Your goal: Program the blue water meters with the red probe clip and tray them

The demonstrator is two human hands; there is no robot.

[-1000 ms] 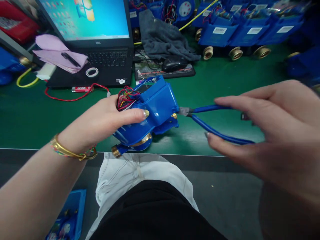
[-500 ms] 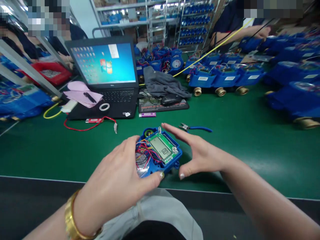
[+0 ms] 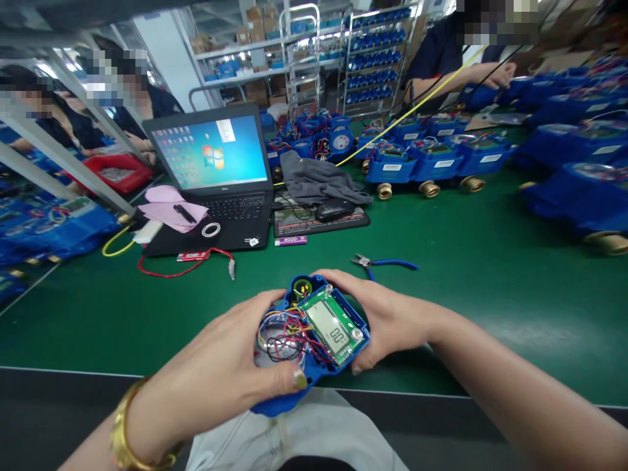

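A blue meter (image 3: 314,379) with its cover off is held tilted between my two hands, over the near edge of the green bench. Its green circuit board carries a small display (image 3: 328,327) showing zeros, and a tangle of coloured wires (image 3: 289,333) lies on its left side. My left hand (image 3: 245,353) wraps round the left side, thumb across the near edge. My right hand (image 3: 383,320) grips the right side, with fingers at the far corner and thumb low at the near right. The undersides of the meter and some fingertips are hidden.
Beyond the meter lie blue-handled cutting pliers (image 3: 387,263). Further back are a laptop (image 3: 216,176), a mouse (image 3: 334,209), a grey cloth (image 3: 318,180) and a purple glue stick (image 3: 291,241). Rows of blue meters (image 3: 436,160) stand behind; a co-worker's hand (image 3: 495,75) is at the back right.
My right hand, apart from the meter before, has closed on its right side. The meter now sits lower in view and shows more of its near edge.
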